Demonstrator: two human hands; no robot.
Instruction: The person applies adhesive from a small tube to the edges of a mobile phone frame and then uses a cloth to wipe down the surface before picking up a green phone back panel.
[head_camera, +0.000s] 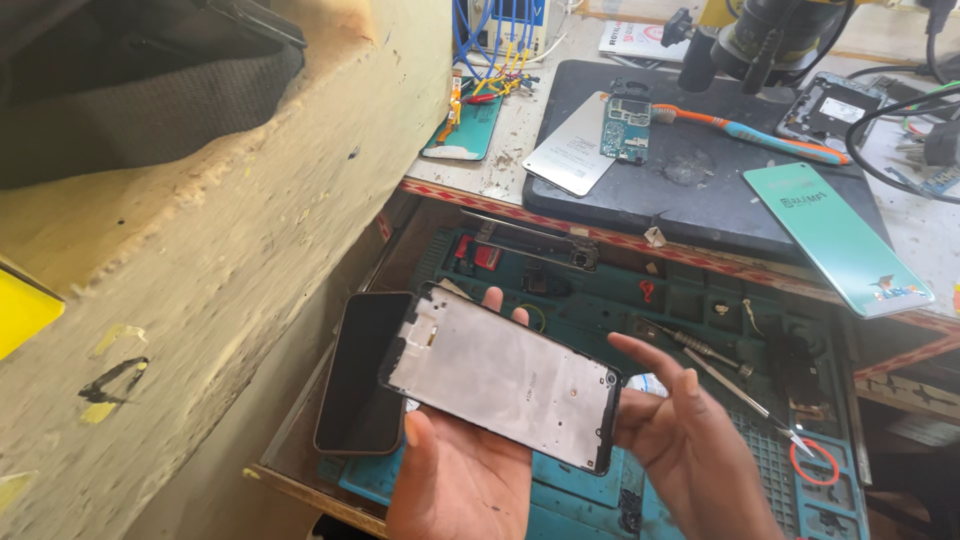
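Note:
My left hand (455, 478) holds a phone display frame (505, 375) flat, silver metal backing up, black rim around it. Its fingertips curl over the far edge and the thumb presses the near edge. My right hand (690, 445) is beside the frame's right end, fingers apart, the index finger reaching toward the frame's corner; whether it touches is unclear. A black phone (357, 375) lies screen-up just left of the frame on the teal repair mat (700, 310).
Tweezers (745, 395) and a screwdriver (695, 347) lie on the mat to the right. The upper bench holds a black pad (700, 190), a circuit board (626, 125), a toothbrush (760, 135), a teal back cover (838, 240) and a microscope (770, 35). A rough wall (220, 300) stands left.

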